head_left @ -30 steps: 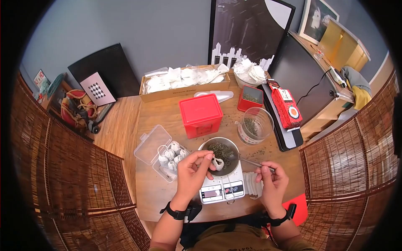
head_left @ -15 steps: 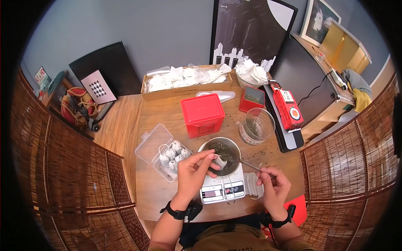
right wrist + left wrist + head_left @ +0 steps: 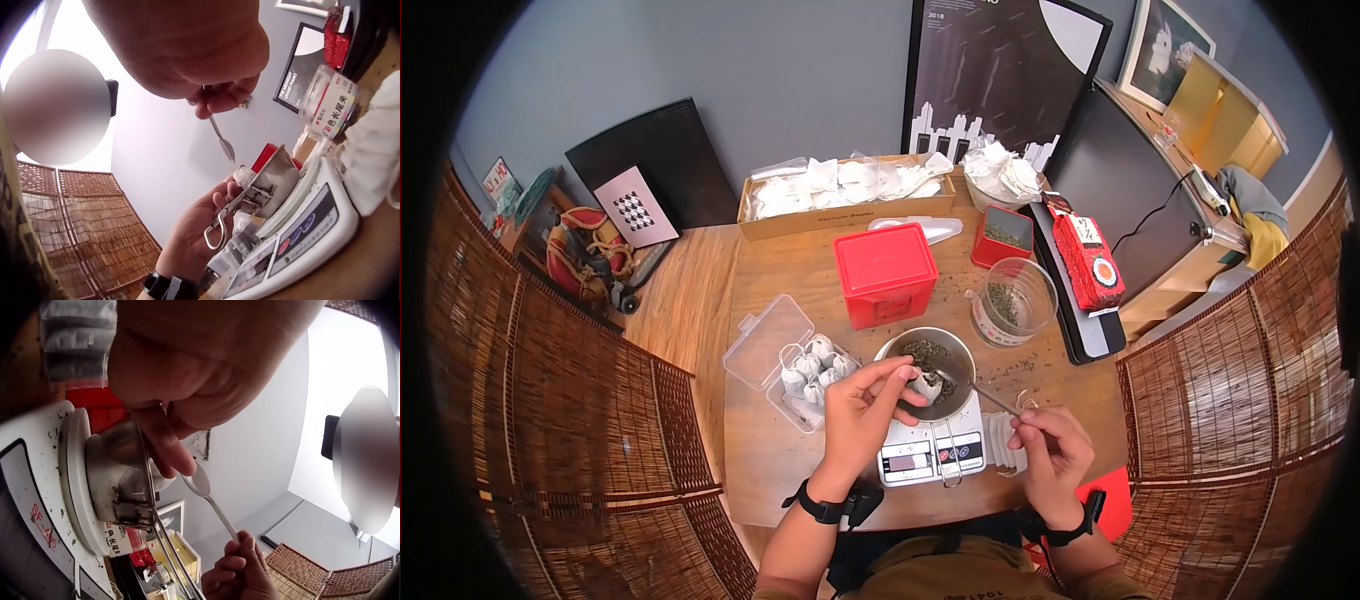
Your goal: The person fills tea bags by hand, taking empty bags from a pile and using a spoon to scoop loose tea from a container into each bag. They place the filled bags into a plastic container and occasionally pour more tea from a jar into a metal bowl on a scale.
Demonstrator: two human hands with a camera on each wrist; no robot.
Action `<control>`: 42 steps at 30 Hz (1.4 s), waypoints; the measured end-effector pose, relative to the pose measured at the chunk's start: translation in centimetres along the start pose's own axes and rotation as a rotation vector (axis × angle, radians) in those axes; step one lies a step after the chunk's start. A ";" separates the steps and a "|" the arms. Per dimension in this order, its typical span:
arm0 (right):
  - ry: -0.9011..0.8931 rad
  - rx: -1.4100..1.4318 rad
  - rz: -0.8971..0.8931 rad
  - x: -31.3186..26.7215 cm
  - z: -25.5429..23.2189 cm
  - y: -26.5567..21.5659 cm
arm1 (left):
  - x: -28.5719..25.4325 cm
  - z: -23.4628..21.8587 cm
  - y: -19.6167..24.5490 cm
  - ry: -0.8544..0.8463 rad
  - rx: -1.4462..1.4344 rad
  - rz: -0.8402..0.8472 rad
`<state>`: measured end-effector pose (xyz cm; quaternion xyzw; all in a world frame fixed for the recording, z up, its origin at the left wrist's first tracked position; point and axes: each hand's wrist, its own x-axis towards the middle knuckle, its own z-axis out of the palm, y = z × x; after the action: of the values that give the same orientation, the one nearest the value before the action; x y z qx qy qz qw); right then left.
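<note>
My left hand (image 3: 855,415) pinches a small white tea bag (image 3: 927,390) with its mouth open, over a steel pan (image 3: 967,362) of dried tea leaves (image 3: 924,354). The pan rests on a white kitchen scale (image 3: 935,465), its wire handle pointing toward my body. In my right hand (image 3: 1057,450) is a metal spoon (image 3: 992,399), gripped by the handle, its bowl end at the bag's mouth. In the left wrist view the spoon (image 3: 215,509) reaches close to my left fingertips. Flat white bags (image 3: 1004,442) lie in a row beside the scale, near my right hand.
A clear box (image 3: 772,345) with several filled bags stands left. Behind the pan are a red canister (image 3: 887,275), a clear jar (image 3: 1040,300) and a red tin (image 3: 1002,236) holding tea. A cardboard box (image 3: 850,215) of white bags lines the back; a red packet (image 3: 1088,260) lies right.
The spoon has moved from the pan's right side to the tea bag's mouth, its handle end lower now. The bag tipped slightly and stays in my left hand over the pan.
</note>
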<state>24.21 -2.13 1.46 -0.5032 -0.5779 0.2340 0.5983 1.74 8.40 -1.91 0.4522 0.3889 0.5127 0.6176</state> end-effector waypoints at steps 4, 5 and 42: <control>-0.009 -0.043 -0.020 -0.5 0.1 0.3 | 0.0 0.0 0.0 0.001 -0.006 -0.005; 0.082 -0.034 -0.020 -0.7 0.2 0.3 | 0.0 0.0 0.0 0.001 -0.006 -0.004; -0.055 -0.049 0.173 -0.9 0.4 1.9 | 0.1 1.9 1.2 0.009 0.146 0.134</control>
<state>24.20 -2.09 -0.67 -0.5591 -0.5539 0.2846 0.5474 3.23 8.28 -0.22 0.5186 0.3969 0.5250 0.5457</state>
